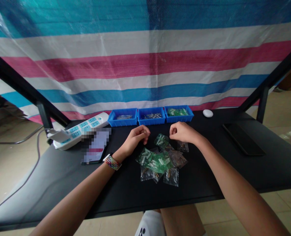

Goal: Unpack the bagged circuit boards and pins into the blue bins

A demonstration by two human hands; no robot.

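My left hand (136, 136) rests on the black table (125, 186) with its fingers curled in; what they hold, if anything, is too small to see. My right hand (181, 131) is also curled shut, just above a pile of small clear bags (161, 160) holding green and brown parts. One small bag (161, 140) lies between the two hands. Both hands sit at the far edge of the pile. A woven band is on my left wrist.
Three blue bins (151, 116) line the table's far edge. A white power strip (82, 129) and a phone (94, 147) lie at the left. A white round object (207, 113) and a dark flat slab (242, 139) are at the right. Striped tarp hangs behind.
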